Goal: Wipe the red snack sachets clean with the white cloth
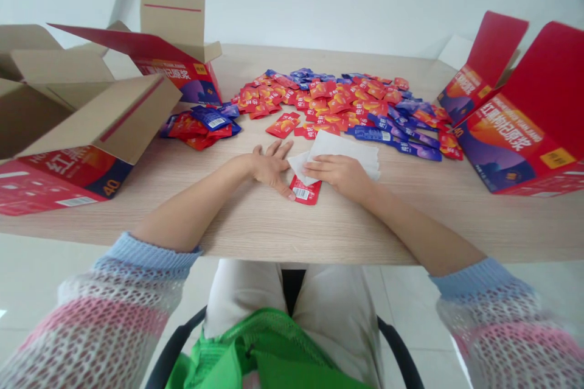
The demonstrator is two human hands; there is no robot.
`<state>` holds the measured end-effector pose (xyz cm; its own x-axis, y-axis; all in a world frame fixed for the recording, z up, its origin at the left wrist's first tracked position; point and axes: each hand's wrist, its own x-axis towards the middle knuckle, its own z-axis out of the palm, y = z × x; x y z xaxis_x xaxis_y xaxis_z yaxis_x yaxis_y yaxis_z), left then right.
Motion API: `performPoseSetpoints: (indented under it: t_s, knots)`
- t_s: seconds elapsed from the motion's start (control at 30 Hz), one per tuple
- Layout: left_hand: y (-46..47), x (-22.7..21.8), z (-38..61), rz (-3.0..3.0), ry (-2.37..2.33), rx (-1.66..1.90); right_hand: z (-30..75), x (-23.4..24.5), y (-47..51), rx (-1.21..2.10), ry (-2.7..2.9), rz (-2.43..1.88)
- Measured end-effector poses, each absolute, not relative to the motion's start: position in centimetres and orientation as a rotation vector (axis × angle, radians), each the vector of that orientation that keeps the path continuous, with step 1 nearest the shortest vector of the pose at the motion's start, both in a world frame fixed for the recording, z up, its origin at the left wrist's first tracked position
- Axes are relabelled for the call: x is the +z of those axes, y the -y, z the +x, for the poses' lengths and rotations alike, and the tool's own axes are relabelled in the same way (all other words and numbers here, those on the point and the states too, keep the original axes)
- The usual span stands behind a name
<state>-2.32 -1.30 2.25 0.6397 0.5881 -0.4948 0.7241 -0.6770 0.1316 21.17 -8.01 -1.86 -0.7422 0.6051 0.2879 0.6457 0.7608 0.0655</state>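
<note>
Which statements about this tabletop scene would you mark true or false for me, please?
1. The right hand lies on a white tissue-like sheet. True.
2. The left hand has its thumb at the edge of a flat red sachet. True.
3. The sheet covers that sachet completely. False: its lower part shows, with a barcode.
4. Open red cardboard boxes stand at both sides of the table. True.
5. Every sachet is red. False: blue-purple sachets lie there too.

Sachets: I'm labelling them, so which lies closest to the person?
The red sachet, barcode up, partly under the white tissue, between left hand and right hand; the other visible sachets lie farther back.
</note>
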Motion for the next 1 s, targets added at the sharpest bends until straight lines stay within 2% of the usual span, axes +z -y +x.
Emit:
performPoseSetpoints:
  t_s: [0.23,0.43,0.7,0.9,1.0]
  knots:
    - [1.5,2.1,-2.2,2.569,-1.079,-0.591,19.1,-1.0,10.0,-0.011,2.764,-0.731]
    - [1.5,2.3,-2.0,2.553,-1.059,-0.599,20.0,-0.5,9.0,0.128,2.746,-0.724]
    - [1.3,2.5,-2.1,2.515,-1.048,-0.617,21.7,-1.5,7.1,-0.01,2.671,-0.949]
    - [1.4,2.6,-2.1,2.517,-1.032,-0.581,22.9,-1.5,6.8,-0.315,2.506,-1.452]
    - [1.4,2.5,-2.1,2.514,-1.045,-0.565,23.4,-1.9,7.1,-0.332,2.478,-1.447]
